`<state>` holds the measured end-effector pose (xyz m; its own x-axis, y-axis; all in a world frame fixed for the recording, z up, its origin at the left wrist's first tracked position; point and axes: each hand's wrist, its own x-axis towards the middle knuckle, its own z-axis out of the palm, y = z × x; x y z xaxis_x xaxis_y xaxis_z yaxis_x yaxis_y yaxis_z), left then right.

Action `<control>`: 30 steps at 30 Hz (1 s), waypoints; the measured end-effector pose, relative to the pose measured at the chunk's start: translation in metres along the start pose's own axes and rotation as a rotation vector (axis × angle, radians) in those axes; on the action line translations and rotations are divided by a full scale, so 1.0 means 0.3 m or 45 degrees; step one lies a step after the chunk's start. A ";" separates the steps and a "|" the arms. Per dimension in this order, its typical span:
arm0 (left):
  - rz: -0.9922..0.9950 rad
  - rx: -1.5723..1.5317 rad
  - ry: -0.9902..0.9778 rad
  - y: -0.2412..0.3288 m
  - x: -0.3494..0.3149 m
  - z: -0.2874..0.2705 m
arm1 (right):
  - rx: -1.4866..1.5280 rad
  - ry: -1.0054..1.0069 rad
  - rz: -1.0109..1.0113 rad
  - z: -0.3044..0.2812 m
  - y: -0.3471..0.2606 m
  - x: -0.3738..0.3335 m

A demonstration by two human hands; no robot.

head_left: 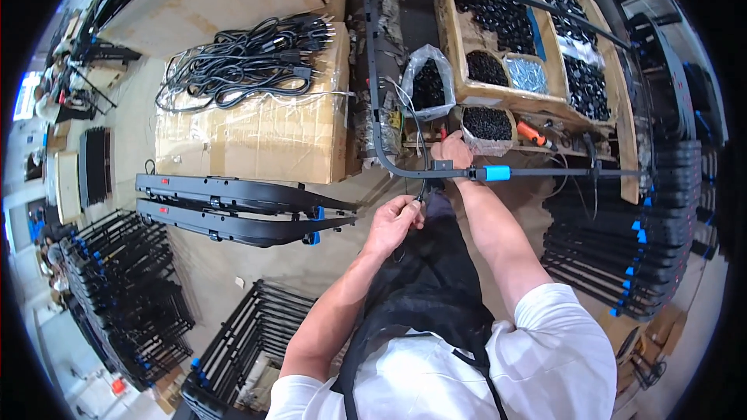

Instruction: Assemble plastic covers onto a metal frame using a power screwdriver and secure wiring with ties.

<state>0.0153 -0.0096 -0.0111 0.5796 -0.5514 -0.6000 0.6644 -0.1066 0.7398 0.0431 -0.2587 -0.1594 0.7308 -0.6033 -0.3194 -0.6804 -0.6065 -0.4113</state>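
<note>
Nearest: dark apron point(424, 264) at lower centre. Just beyond it, left hand point(397, 222), fingers pinched closed on a black cable point(421, 138), which runs up past the lower bar of a black tubular frame point(374, 70). Frame spans centre to upper right; blue sleeve point(496, 173) on its lower bar.

Right hand point(457, 151) is at the lower bar, beside a small black bracket point(442, 165). Fingers partly hidden; cannot tell whether they grip. A red item shows near the fingertips.

Step in hand (judged): working the cable at the bar. Any next move would call for a steady frame, a firm pinch and slack in the cable.

Beyond: container of small black parts point(488, 122), orange-handled tool point(533, 135), clear bag of black parts point(428, 85), compartmented wooden tray point(445, 23). Upper left: power cords point(249, 62) heaped on a carton point(249, 140).
</note>
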 end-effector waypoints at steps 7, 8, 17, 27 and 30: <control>-0.002 -0.178 -0.073 -0.070 0.018 -0.016 | 0.775 -0.760 0.486 -0.245 0.004 -0.535; -0.010 -0.202 -0.090 -0.061 0.020 0.009 | 0.577 -0.679 0.379 -0.247 0.056 -0.614; -0.020 -0.077 -0.062 -0.014 -0.020 0.059 | 0.312 -0.432 -0.149 -0.433 -0.056 -0.833; 0.156 0.182 0.037 -0.068 0.002 0.083 | 0.165 -0.535 -0.257 -0.496 -0.083 -0.830; 0.148 0.271 0.115 -0.074 -0.009 0.089 | -0.017 -0.613 -0.336 -0.539 -0.096 -0.830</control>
<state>-0.0138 -0.0279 -0.0179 0.6923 -0.4950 -0.5251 0.4821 -0.2242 0.8469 -0.1282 -0.1748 0.0700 0.8170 -0.1263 -0.5626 -0.4689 -0.7134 -0.5208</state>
